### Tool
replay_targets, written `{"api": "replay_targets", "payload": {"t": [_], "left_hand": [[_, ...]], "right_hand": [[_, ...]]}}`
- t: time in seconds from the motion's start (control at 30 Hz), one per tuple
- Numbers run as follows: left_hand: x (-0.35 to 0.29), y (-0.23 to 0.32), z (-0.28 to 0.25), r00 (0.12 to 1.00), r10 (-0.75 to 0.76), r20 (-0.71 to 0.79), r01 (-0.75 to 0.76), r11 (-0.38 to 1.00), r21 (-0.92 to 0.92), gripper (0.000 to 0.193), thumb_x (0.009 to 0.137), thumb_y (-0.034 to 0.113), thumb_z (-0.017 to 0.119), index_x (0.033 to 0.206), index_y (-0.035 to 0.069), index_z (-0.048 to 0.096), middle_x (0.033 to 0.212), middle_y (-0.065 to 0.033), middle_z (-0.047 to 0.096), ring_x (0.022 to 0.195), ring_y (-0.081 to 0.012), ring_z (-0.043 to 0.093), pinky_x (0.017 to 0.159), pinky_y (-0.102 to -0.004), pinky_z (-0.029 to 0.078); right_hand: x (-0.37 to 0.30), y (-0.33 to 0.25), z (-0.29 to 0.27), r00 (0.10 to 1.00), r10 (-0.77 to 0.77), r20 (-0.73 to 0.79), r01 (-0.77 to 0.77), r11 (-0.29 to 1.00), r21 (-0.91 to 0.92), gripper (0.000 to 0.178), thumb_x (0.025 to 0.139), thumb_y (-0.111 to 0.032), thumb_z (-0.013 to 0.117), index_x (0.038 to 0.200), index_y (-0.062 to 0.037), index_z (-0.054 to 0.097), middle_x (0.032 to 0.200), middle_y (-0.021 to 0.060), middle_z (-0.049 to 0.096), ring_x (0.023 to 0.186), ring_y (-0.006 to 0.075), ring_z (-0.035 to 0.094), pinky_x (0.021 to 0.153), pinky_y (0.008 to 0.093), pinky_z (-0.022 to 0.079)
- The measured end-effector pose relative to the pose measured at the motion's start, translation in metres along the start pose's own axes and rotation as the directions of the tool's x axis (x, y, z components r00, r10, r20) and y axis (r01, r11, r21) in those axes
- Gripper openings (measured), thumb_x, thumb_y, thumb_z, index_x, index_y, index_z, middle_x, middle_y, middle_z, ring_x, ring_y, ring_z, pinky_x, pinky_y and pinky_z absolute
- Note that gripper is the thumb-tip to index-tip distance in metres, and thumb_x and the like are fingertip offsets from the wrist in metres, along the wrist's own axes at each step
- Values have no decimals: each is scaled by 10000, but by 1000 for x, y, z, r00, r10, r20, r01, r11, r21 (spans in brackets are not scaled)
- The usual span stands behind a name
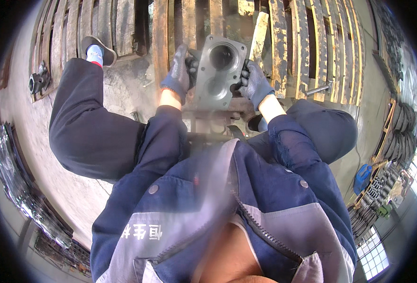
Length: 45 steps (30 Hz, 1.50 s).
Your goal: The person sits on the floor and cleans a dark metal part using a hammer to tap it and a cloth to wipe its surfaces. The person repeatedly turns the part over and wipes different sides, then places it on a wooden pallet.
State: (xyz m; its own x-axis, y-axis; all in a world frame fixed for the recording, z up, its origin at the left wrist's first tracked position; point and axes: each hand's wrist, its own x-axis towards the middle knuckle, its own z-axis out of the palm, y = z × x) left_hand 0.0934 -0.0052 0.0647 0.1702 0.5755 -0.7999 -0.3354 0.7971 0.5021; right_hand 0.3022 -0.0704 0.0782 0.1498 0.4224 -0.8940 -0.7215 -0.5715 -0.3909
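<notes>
A grey metal casting [219, 74] with a flat flange, bolt holes round its edge and two round bores is held up between my hands, over the wooden slats. My left hand [178, 70], in a dark grey glove, grips its left edge; some of its fingers are hidden beneath the metal. On the opposite edge, my right hand [254, 84] in a matching glove is closed, its fingertips curled round the side. The casting's far bore looks deep and dark, while the near one appears shallower. Beneath its near end, a metal support [208, 123] is partly covered.
Wooden pallets [278, 47] stretch across the far side. A hammer-like tool [318, 89] lies on the right slats, and a dark metal part [38, 81] rests at far left. A blue container [362, 178] stands by stacked metal parts at right. My knees spread to both sides.
</notes>
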Motion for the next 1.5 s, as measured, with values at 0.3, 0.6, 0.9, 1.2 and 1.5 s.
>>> {"api": "replay_targets", "payload": {"t": [0.3,0.6,0.9,1.2,1.5], "left_hand": [[6,8,-38,997,73,-23,-75,989,-131,420,1001,426,477,1004,27,608,801,-83,644,666,-193,605,621,-298,515],[-18,-22,-51,961,130,246,-272,626,731,507,815,244,781,1244,35,612,1122,-83,683,991,-205,652,863,-352,527],[-63,-26,15,565,765,311,-353,-116,928,615,778,474,753,1197,42,624,1121,-217,663,1074,-390,621,922,-419,497],[-56,-32,74,789,498,359,-188,-360,914,358,820,127,633,1166,41,607,1126,-240,657,1121,-429,598,992,-452,454],[-67,0,-1,904,416,95,-418,816,399,431,749,-16,637,1180,-2,629,953,-67,685,830,-196,647,778,-325,525]], "right_hand": [[41,22,-21,860,-302,412,485,734,-475,301,956,-62,519,1255,-29,517,1161,124,602,1032,221,619,852,359,536],[116,45,-28,718,-525,456,692,610,-387,155,977,-224,540,1017,-81,585,844,73,601,689,199,557,647,341,514],[136,36,-26,640,-542,545,763,359,-538,258,981,-334,562,1008,-84,615,787,49,619,640,181,593,571,330,492],[79,8,-35,716,-512,475,613,137,-778,323,1005,-323,506,1109,-48,639,820,73,654,629,197,594,559,356,511],[43,23,-4,678,-635,371,735,566,-373,277,909,-301,651,1052,-65,682,853,47,656,701,164,585,588,328,441]]}}
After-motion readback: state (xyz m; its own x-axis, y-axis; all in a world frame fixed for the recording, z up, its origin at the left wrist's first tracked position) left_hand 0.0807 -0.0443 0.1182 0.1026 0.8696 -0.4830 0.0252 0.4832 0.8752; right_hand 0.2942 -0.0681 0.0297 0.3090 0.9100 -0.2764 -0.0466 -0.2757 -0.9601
